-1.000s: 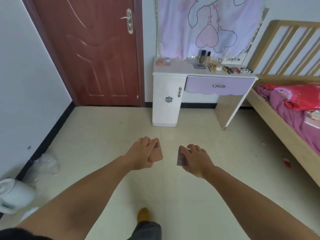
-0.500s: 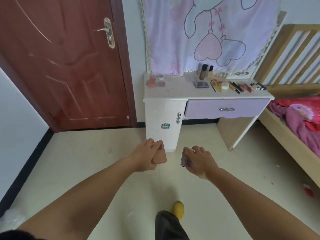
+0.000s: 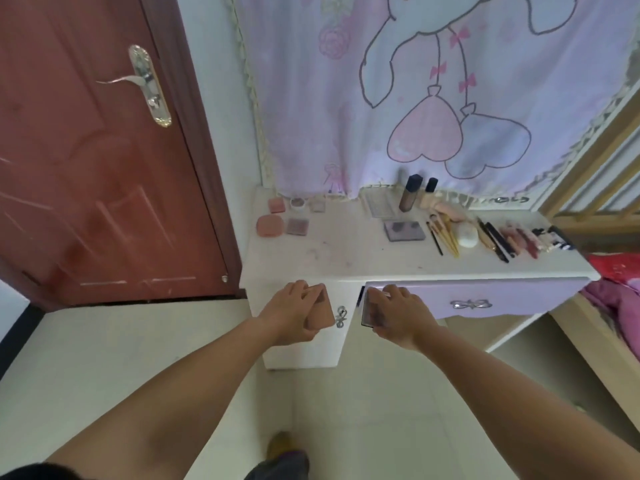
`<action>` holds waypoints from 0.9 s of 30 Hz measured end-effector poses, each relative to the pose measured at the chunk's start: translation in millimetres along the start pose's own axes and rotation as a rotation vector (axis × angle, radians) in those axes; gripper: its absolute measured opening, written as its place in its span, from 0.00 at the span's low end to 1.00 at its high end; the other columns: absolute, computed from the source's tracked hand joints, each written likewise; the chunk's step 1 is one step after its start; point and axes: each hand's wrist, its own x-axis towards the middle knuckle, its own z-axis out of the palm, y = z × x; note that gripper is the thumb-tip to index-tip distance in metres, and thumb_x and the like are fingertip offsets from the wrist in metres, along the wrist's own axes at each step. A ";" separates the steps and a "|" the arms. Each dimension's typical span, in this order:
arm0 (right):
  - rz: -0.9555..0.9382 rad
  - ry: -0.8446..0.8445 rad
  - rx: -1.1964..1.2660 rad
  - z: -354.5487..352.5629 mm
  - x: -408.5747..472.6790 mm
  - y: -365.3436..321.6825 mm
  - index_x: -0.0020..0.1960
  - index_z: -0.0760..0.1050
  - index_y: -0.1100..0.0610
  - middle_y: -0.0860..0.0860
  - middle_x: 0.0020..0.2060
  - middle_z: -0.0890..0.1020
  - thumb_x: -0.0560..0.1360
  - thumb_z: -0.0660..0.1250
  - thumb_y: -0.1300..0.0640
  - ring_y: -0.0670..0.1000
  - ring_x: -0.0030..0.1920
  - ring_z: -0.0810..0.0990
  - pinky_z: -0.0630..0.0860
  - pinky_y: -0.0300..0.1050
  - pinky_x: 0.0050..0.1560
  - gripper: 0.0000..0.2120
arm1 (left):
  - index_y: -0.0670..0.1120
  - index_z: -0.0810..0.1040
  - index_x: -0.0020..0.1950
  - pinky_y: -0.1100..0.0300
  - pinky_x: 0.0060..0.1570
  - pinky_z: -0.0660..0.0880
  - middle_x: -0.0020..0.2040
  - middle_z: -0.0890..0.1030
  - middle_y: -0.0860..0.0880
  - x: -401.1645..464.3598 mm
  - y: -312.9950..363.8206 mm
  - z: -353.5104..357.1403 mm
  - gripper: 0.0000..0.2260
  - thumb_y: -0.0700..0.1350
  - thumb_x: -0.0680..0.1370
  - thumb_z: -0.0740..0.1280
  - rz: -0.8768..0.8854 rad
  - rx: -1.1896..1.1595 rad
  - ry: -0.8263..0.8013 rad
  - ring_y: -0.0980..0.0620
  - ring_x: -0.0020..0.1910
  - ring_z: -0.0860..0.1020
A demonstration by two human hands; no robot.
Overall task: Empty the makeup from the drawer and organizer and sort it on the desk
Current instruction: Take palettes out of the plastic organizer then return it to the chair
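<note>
Gripping 2 compacts — left hand (image 3: 289, 315) pink, right hand (image 3: 398, 313) dark — before cluttered desk (image 3: 346, 258).

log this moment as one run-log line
left hand: holds pink compact | right hand: holds dark palette | drawer: closed
</note>
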 end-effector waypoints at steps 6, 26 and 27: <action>0.020 -0.021 0.003 -7.9 124.9 41.6 0.72 0.56 0.50 0.55 0.66 0.67 0.72 0.66 0.46 0.59 0.65 0.68 0.67 0.50 0.61 0.32 | 0.47 0.51 0.76 0.55 0.64 0.63 0.69 0.61 0.43 132.6 -45.3 -11.7 0.38 0.52 0.73 0.68 0.050 -0.024 -0.045 0.43 0.66 0.63; -0.052 -0.236 0.013 -2.0 327.1 91.2 0.76 0.50 0.52 0.55 0.73 0.60 0.74 0.67 0.47 0.56 0.71 0.62 0.57 0.49 0.72 0.38 | 0.50 0.50 0.76 0.41 0.71 0.47 0.71 0.57 0.43 321.4 -128.5 -0.1 0.38 0.57 0.72 0.66 0.106 0.121 -0.260 0.42 0.70 0.58; -0.048 -0.240 0.018 -1.6 326.6 91.8 0.76 0.50 0.51 0.55 0.73 0.59 0.74 0.67 0.46 0.56 0.72 0.62 0.56 0.50 0.72 0.38 | 0.50 0.49 0.76 0.40 0.71 0.46 0.72 0.57 0.42 321.5 -128.1 -0.7 0.39 0.57 0.72 0.66 0.105 0.116 -0.271 0.43 0.71 0.57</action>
